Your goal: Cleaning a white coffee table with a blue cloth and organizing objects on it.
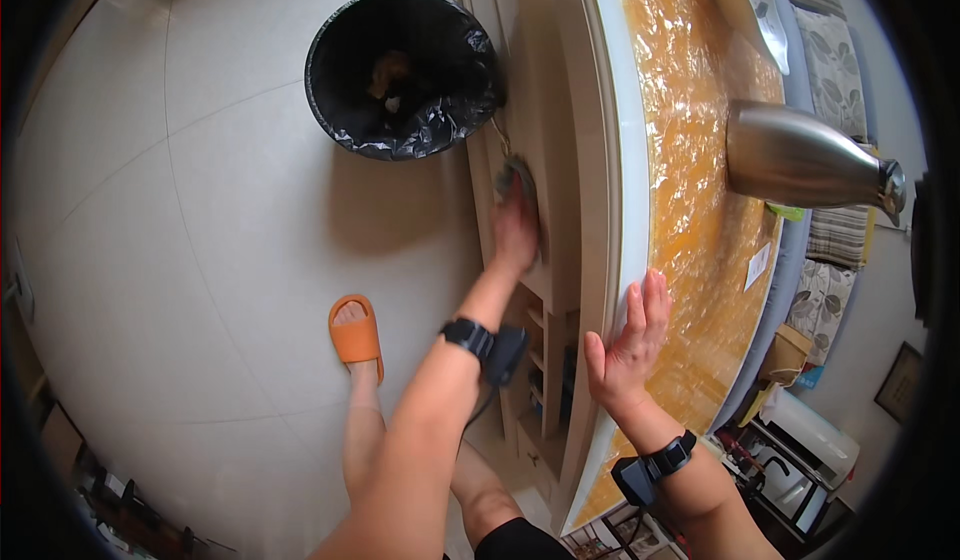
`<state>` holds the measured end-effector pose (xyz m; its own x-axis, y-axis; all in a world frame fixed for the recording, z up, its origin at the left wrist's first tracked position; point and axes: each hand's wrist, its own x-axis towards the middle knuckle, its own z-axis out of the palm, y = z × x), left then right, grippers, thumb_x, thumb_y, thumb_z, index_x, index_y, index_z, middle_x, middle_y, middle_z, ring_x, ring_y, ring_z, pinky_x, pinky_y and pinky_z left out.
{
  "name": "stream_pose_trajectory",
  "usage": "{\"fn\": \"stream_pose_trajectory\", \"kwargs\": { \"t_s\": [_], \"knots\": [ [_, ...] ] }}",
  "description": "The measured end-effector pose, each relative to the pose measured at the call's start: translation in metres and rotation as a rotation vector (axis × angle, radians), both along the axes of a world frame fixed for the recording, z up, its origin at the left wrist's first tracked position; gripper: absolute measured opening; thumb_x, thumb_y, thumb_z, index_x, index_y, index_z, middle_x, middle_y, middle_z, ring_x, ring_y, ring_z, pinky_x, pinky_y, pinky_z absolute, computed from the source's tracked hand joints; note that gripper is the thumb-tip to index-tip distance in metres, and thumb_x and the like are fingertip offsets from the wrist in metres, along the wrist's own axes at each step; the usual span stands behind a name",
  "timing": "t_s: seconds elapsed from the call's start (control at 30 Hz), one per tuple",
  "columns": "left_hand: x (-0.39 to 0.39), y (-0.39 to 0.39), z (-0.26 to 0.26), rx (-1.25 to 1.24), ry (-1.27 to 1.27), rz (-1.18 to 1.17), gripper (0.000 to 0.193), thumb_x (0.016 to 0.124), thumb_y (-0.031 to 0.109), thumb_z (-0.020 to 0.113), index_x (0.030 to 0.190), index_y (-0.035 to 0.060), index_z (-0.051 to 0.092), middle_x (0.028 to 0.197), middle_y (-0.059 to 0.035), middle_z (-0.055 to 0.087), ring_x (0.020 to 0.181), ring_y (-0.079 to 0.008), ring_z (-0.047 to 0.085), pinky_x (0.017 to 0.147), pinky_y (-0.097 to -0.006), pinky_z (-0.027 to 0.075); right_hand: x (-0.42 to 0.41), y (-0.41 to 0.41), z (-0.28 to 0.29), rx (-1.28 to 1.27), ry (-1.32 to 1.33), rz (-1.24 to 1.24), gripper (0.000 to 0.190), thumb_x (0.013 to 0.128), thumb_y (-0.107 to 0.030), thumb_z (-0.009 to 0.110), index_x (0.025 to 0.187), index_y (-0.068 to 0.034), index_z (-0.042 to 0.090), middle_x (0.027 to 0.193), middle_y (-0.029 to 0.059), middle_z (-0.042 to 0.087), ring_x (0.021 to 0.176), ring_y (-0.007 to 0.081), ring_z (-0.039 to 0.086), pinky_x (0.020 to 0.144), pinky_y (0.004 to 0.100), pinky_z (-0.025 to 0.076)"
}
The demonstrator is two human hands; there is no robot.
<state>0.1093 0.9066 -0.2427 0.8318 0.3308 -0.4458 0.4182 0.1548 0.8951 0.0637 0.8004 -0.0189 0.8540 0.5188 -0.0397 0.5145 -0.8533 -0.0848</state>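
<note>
My left hand [517,222] is pressed against the cream cabinet door [544,177] below the countertop, gripping a grey-green cloth [517,174]; the hand is slightly blurred and its fingers are partly hidden. My right hand [634,339] rests with fingers spread on the edge of the countertop [697,290], which has a white rim and a shiny orange-patterned cover. Nothing is held in it. Each wrist wears a black strap with a small device.
A bin with a black liner [405,72] stands by the cabinet, some waste inside. On the counter are a steel vacuum jug [802,155], a white dish [750,12] and a small white card [757,266]. An orange slipper [355,339] is on my foot.
</note>
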Motion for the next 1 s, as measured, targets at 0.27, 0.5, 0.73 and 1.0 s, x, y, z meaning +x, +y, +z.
{"fn": "stream_pose_trajectory", "kwargs": {
  "t_s": [0.27, 0.5, 0.73, 1.0],
  "knots": [
    [0.026, 0.062, -0.024, -0.096, -0.006, 0.287, 0.033, 0.092, 0.02, 0.044, 0.116, 0.0007, 0.055, 0.098, -0.0266, 0.061, 0.092, -0.0381, 0.06, 0.08, -0.0365, 0.046, 0.002, -0.012, 0.005, -0.022, 0.01, -0.019, 0.071, 0.082, -0.037, 0.054, 0.141, -0.009, 0.026, 0.145, 0.0211, 0.025, 0.135, 0.0381, 0.022, 0.109, 0.0513, 0.012],
    [0.042, 0.175, -0.052, 0.173, 0.051, 0.21, 0.029, 0.091, 0.021, 0.045, 0.101, -0.001, 0.061, 0.098, -0.0251, 0.061, 0.097, -0.0401, 0.057, 0.085, -0.042, 0.043, 0.004, -0.004, 0.007, -0.015, 0.032, -0.015, 0.071, 0.08, -0.036, 0.055, 0.14, -0.008, 0.027, 0.145, 0.0208, 0.025, 0.135, 0.0385, 0.023, 0.109, 0.0518, 0.012],
    [0.061, 0.265, -0.044, 0.328, -0.001, 0.315, 0.038, 0.092, 0.017, 0.043, 0.127, 0.0031, 0.049, 0.106, -0.0191, 0.062, 0.096, -0.0269, 0.059, 0.087, -0.0352, 0.043, 0.004, -0.009, 0.004, -0.027, 0.027, -0.014, 0.07, 0.082, -0.038, 0.053, 0.14, -0.008, 0.027, 0.144, 0.0219, 0.026, 0.134, 0.0393, 0.023, 0.109, 0.0525, 0.013],
    [0.11, 0.121, -0.105, 0.169, -0.317, -0.013, 0.046, 0.087, 0.007, 0.042, 0.133, 0.0033, 0.039, 0.117, -0.0231, 0.056, 0.109, -0.0361, 0.053, 0.092, -0.0389, 0.041, 0.002, -0.01, 0.003, -0.054, 0.06, -0.012, 0.071, 0.083, -0.041, 0.052, 0.14, -0.008, 0.025, 0.143, 0.0251, 0.025, 0.133, 0.0425, 0.023, 0.108, 0.0544, 0.014]
  ]
}}
